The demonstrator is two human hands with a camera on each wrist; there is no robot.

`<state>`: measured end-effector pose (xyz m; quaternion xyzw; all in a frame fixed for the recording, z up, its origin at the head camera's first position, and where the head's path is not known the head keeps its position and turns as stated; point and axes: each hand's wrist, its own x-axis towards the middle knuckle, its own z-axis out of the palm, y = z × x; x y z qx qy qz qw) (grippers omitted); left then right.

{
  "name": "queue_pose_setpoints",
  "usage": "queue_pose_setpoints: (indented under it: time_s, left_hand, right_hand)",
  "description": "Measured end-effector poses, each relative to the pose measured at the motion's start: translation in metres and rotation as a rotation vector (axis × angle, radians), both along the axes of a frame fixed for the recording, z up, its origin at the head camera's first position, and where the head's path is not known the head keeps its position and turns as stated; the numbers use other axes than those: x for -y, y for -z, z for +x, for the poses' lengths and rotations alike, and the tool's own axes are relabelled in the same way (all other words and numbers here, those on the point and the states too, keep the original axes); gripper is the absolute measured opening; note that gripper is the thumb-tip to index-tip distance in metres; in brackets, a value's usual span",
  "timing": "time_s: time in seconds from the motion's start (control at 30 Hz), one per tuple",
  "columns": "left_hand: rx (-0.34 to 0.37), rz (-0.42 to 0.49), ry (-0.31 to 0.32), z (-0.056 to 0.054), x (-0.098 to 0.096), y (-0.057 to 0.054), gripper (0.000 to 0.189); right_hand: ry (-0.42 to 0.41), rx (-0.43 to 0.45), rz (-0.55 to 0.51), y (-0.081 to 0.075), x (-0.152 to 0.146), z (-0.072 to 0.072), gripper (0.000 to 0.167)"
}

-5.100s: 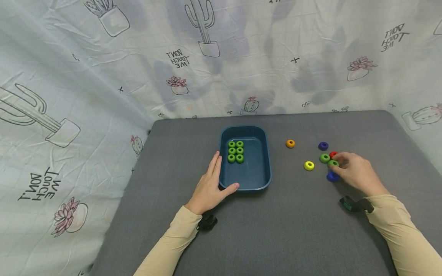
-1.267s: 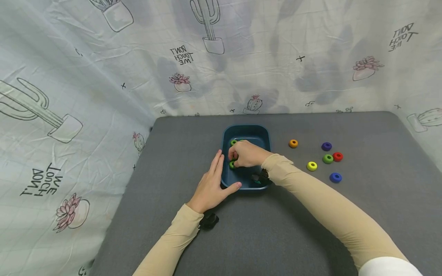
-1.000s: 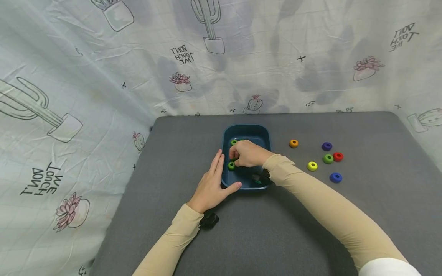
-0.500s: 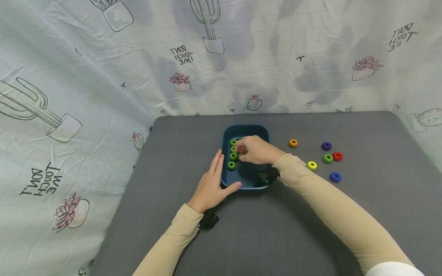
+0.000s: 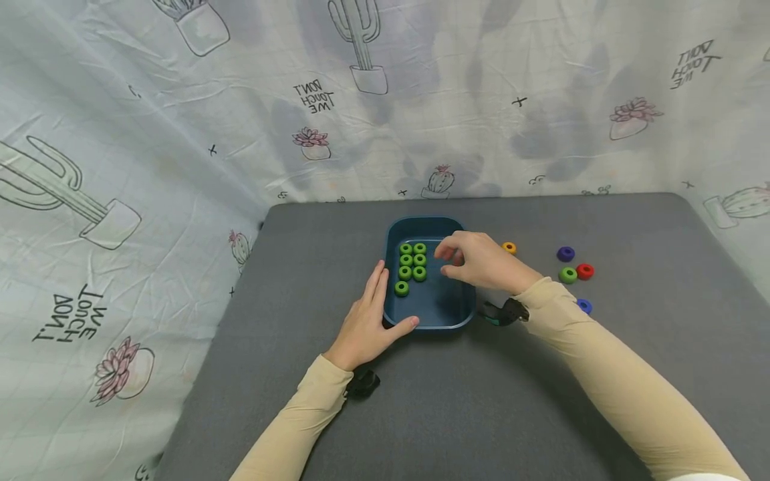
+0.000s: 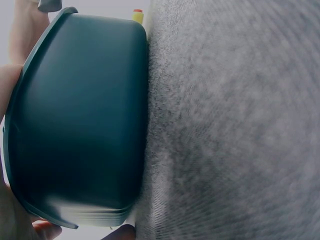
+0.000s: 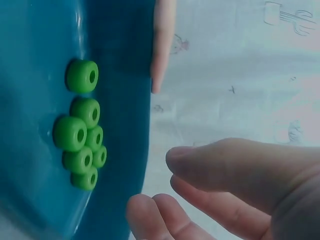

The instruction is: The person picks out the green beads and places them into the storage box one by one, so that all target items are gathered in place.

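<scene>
Several green beads stand in two columns in the blue tray, with one single green bead at the near end of the left column. My left hand lies along the tray's left side, fingers straight, thumb over the near rim. In the left wrist view the tray's outer wall fills much of the picture. My right hand hovers over the tray's right side, thumb and fingers apart, holding nothing. The right wrist view shows the green beads left of the parted fingertips.
Right of the tray on the grey table lie an orange bead, a purple bead, a green bead, a red bead and a partly covered blue bead. A printed cloth hangs behind and left.
My right hand took a green bead from the right group, put it in the tray and let go. It touched the beads there, then drew back rightward. The left hand stayed put.
</scene>
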<state>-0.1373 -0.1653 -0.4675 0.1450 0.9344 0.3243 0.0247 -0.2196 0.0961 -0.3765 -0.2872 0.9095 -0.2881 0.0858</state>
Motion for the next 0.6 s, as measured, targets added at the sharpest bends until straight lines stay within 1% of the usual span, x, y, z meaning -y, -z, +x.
queue_pose_setpoints:
  time_s: [0.17, 0.27, 0.5, 0.6]
  left_hand:
    - [0.005, 0.000, -0.004, 0.000, 0.000, 0.001, 0.109]
    - [0.005, -0.002, -0.008, 0.000, 0.000, 0.001, 0.109]
    - [-0.016, -0.011, -0.004, 0.000, 0.000, 0.001, 0.109]
    - [-0.019, -0.008, 0.001, 0.000, 0.000, 0.001, 0.108]
  right_hand:
    - [0.039, -0.015, -0.042, 0.000, -0.018, 0.009, 0.023]
    - [0.062, -0.021, -0.049, -0.002, -0.028, 0.015, 0.022]
    - [0.127, -0.043, -0.022, -0.006, -0.053, 0.025, 0.023]
    - [0.148, -0.060, -0.031, -0.005, -0.066, 0.028, 0.023]
